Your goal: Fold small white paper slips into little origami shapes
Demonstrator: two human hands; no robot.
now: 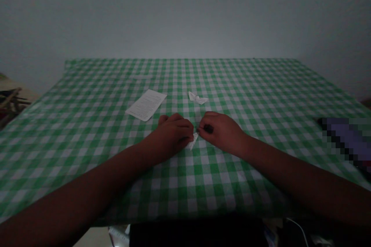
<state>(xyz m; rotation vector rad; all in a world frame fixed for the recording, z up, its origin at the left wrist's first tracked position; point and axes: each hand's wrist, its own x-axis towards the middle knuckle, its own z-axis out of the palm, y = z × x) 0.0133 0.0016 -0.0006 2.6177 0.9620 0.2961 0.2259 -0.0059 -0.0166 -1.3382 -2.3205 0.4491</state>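
I count two hands and three white papers, plus one faint pale strip point(141, 77) at the far left, which I cannot name with certainty. The left grip point(174, 136) has its fingers curled and pinches the left side of one small folded paper point(193, 141), which is striped with dark lines. The right grip point(222, 130) has thumb and finger pressed together at the upper right end of it; whether paper is between them, I cannot tell. This folded paper is at the near middle of the surface point(185, 189), between my two hands. Its narrow tip points toward me and slightly left, and its long axis runs from near left to far right. Beyond it lies one other folded piece point(198, 98), and to the left one flat printed sheet point(147, 104), turned diagonally. The surface wears a green and white checked cloth point(249, 81). Behind it stands a plain grey wall point(185, 15). At the right edge I see one dark, pixelated object point(346, 139), and below the near edge, one white cable point(300, 230). The room is dim.
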